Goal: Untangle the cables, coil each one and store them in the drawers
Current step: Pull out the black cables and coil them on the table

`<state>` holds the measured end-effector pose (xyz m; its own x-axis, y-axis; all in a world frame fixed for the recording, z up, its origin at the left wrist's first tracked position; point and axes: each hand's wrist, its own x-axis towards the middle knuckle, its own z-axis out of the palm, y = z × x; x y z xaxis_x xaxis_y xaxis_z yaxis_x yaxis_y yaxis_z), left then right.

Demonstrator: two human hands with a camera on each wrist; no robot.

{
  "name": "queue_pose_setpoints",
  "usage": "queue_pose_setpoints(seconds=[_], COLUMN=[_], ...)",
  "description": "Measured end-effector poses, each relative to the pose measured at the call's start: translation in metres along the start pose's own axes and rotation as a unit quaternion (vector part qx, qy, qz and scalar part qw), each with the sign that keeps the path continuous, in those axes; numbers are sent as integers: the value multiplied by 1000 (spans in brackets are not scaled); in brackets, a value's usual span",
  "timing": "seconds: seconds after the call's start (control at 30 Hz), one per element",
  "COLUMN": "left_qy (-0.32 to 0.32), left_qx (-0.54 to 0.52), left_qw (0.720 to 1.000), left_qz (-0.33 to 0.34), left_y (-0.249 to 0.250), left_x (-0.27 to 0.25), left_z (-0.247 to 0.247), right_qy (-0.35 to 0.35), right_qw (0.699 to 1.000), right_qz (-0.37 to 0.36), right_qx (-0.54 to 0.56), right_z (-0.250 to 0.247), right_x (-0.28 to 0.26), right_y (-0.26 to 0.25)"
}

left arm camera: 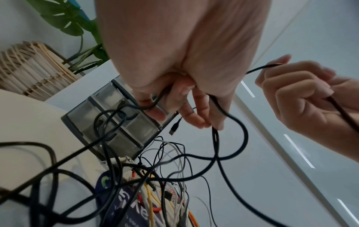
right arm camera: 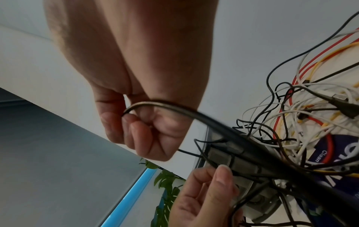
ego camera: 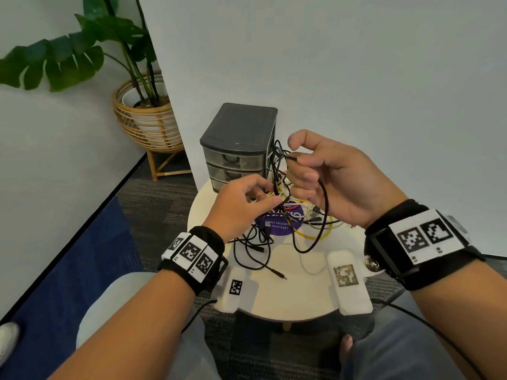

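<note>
Both hands — on black cable

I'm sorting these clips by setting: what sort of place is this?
Probably an office lounge or break corner: a small round white side table on grey carpet tiles, a potted monstera in a rattan stand, and plain white partition walls.

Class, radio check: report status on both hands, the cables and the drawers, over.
Right hand grips black cable, lifted. Left hand pinches strands in tangle. Nothing coiled; drawer unit shut. Knotted black, white, yellow, red cables in the way.
</note>
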<state>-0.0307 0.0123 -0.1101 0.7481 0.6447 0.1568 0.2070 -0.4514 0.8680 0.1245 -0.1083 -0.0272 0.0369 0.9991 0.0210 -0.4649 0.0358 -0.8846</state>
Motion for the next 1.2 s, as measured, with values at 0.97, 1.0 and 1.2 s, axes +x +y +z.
queue_pose_setpoints(seconds=[0.97, 1.0, 1.2], left_qy=[-11, -14, -19], left_qx=[-197, -194, -186], left_qw=[980, 981, 982], left_qz=[-11, -15, -11], left_y=[3, 5, 5], left_x=[3, 3, 7], left_z=[-11, -10, -8], right_qy=[260, 248, 254], right_qw=[872, 868, 884], right_qz=[79, 89, 34], right_qx=[-407, -421, -392], right_z=[-75, -77, -81], right_x=[-8, -9, -14], right_y=[56, 58, 52])
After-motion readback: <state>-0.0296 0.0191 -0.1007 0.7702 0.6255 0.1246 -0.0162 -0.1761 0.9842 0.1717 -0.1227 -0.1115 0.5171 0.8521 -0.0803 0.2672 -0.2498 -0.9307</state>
